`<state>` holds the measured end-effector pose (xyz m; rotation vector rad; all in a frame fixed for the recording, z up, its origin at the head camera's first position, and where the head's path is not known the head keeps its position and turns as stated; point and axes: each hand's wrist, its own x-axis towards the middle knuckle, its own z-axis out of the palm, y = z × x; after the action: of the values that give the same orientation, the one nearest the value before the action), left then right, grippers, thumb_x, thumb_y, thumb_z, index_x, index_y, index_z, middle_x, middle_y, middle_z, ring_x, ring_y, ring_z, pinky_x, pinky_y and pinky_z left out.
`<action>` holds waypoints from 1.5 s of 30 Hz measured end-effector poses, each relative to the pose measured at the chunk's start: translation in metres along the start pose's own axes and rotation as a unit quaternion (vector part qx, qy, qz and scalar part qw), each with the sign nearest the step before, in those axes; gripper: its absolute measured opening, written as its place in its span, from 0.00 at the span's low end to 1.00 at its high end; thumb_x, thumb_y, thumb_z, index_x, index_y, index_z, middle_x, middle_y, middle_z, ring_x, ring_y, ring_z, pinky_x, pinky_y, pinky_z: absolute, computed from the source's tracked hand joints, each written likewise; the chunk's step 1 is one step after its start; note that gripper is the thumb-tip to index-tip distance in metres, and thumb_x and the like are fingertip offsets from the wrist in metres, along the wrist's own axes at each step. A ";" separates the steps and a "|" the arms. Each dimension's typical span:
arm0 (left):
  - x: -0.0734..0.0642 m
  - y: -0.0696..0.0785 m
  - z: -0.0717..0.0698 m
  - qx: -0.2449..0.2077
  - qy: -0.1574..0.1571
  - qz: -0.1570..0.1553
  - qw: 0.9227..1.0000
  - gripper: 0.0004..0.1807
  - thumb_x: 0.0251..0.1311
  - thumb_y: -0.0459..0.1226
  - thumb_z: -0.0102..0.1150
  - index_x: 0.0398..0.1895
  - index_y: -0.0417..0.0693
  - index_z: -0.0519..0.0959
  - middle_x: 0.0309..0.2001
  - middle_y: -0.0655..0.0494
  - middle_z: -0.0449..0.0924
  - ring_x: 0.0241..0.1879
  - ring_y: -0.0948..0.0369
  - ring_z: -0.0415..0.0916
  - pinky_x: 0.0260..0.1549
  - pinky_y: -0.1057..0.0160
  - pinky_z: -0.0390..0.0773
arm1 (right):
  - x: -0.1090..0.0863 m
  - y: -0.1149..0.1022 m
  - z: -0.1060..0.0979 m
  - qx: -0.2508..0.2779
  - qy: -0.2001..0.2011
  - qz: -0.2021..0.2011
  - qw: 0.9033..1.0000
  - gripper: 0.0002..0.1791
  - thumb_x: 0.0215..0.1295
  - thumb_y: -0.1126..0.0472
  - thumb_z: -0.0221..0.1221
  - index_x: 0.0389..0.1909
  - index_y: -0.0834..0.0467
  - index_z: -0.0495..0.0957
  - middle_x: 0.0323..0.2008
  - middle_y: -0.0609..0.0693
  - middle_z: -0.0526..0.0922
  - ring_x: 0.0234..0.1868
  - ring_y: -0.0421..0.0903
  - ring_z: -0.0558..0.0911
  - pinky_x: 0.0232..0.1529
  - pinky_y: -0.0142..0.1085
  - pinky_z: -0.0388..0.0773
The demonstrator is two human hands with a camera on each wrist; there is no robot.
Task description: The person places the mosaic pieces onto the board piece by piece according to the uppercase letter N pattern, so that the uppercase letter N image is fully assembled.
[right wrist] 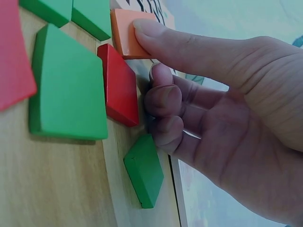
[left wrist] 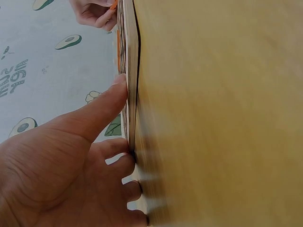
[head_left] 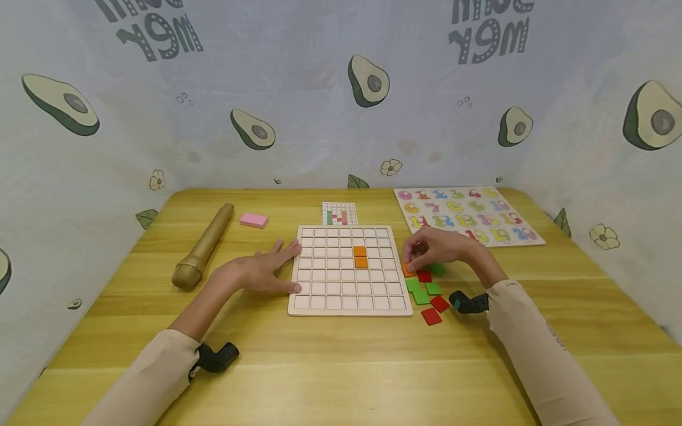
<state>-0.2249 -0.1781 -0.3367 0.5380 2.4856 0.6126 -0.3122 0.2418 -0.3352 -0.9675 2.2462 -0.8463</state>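
A white gridded wooden board (head_left: 319,275) lies at the middle of the table, with two orange square tiles (head_left: 360,262) set in neighbouring cells, one above the other. Along the board's left edge my left hand (head_left: 261,272) rests with fingers spread; its thumb (left wrist: 106,106) touches the rim in the left wrist view. At the right edge, my right hand (head_left: 439,245) pinches another orange tile (right wrist: 125,40) between thumb and fingers. Close by lie several loose green tiles (right wrist: 71,90) and red tiles (right wrist: 118,85), some under or beside the curled fingers.
Behind the board is a small pattern card (head_left: 339,214) with coloured squares. A number puzzle board (head_left: 453,207) lies at the back right. On the left are a gold microphone (head_left: 205,245) and a pink block (head_left: 254,220). A printed curtain (head_left: 319,118) hangs behind the table.
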 end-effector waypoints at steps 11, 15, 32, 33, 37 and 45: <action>0.001 -0.001 0.001 -0.004 0.000 0.000 1.000 0.56 0.76 0.57 0.62 0.90 0.48 0.39 0.89 0.42 0.29 0.86 0.40 0.26 0.80 0.29 0.33 | 0.000 -0.002 -0.001 0.006 0.023 0.028 0.999 0.04 0.74 0.67 0.68 0.39 0.64 0.88 0.29 0.53 0.85 0.28 0.46 0.79 0.34 0.34 0.82; 0.000 -0.001 0.001 -0.004 0.000 -0.002 1.000 0.55 0.76 0.57 0.62 0.90 0.48 0.40 0.89 0.42 0.29 0.86 0.39 0.26 0.80 0.29 0.33 | 0.000 -0.004 -0.001 0.022 0.026 0.032 0.999 0.05 0.75 0.67 0.66 0.42 0.66 0.88 0.30 0.54 0.86 0.28 0.47 0.81 0.35 0.35 0.84; 0.001 -0.001 0.000 0.000 -0.003 -0.004 1.000 0.56 0.75 0.57 0.63 0.91 0.50 0.39 0.89 0.43 0.28 0.86 0.37 0.25 0.79 0.28 0.32 | 0.002 -0.006 0.004 0.040 0.053 0.039 0.997 0.06 0.75 0.66 0.66 0.44 0.66 0.88 0.32 0.55 0.88 0.25 0.45 0.80 0.32 0.34 0.83; 0.001 -0.001 0.000 0.000 -0.003 -0.004 1.000 0.56 0.75 0.57 0.63 0.91 0.50 0.39 0.89 0.43 0.28 0.86 0.37 0.25 0.79 0.28 0.32 | 0.002 -0.006 0.005 0.038 0.053 0.033 0.997 0.06 0.75 0.66 0.66 0.44 0.66 0.88 0.31 0.55 0.87 0.24 0.45 0.79 0.31 0.34 0.82; 0.001 -0.002 0.000 -0.001 -0.004 -0.002 1.000 0.56 0.75 0.57 0.63 0.91 0.50 0.38 0.89 0.44 0.28 0.86 0.38 0.25 0.79 0.28 0.32 | 0.006 -0.006 0.008 0.026 0.057 0.009 0.998 0.06 0.75 0.66 0.67 0.42 0.65 0.89 0.30 0.55 0.86 0.22 0.46 0.77 0.30 0.34 0.79; 0.002 -0.003 0.000 -0.003 -0.004 0.003 1.000 0.56 0.76 0.58 0.62 0.90 0.49 0.38 0.89 0.44 0.28 0.86 0.40 0.24 0.79 0.28 0.31 | 0.014 -0.008 0.013 0.014 0.066 -0.004 0.998 0.05 0.75 0.66 0.67 0.40 0.64 0.90 0.29 0.53 0.86 0.22 0.45 0.76 0.29 0.33 0.77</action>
<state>-0.2271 -0.1798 -0.3386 0.5455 2.4750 0.6184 -0.3079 0.2223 -0.3412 -0.9316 2.3360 -0.9683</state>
